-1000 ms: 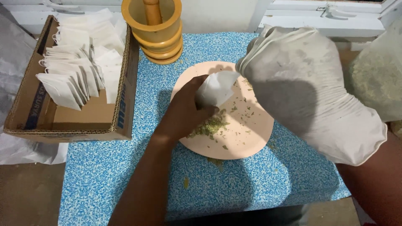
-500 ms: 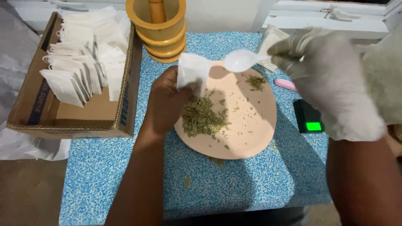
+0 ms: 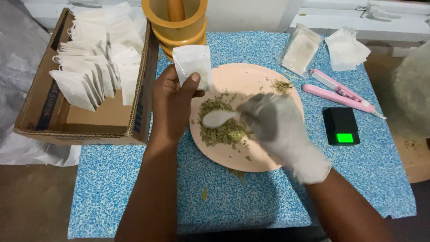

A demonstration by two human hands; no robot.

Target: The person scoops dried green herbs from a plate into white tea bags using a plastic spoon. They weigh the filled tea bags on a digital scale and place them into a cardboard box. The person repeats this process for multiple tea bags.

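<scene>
A white sachet (image 3: 193, 67) was pinched upright by the left hand (image 3: 172, 105). A white spoon (image 3: 218, 118), its handle hidden, was gripped by the gloved, motion-blurred right hand (image 3: 273, 123) over dried herbs (image 3: 219, 121).

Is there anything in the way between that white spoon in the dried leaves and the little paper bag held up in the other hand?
Nothing visible. The white spoon in the gloved right hand lies on the dried leaves on the plate. The small paper bag in the left hand sits just above the pile, with only bare plate between.
</scene>
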